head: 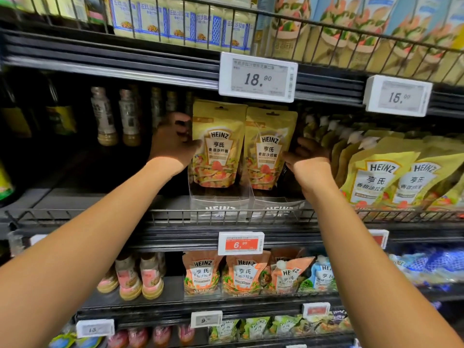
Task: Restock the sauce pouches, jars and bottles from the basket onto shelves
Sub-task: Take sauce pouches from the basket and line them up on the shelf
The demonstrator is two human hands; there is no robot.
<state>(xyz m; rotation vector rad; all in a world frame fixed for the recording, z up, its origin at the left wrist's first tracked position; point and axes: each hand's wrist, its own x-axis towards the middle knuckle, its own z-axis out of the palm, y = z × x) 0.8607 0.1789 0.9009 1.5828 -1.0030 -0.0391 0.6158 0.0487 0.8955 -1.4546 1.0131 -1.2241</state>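
As both stand upright abreast, left pouch (218, 156) is edge-pinched by left hand (173, 144), right pouch (266, 159) by right hand (310, 160).

On the shelf (100, 199), in a holder (247, 204) at its front: left pouch (218, 144) just beside right pouch (270, 149), both upright, with left hand (173, 141) at the outer left edge and right hand (310, 159) at the outer right. Left of these, further back, bottles (115, 116); right of them, leaning pouches (381, 172) in rows. Above, on the next shelf's rim, a tag (258, 77).
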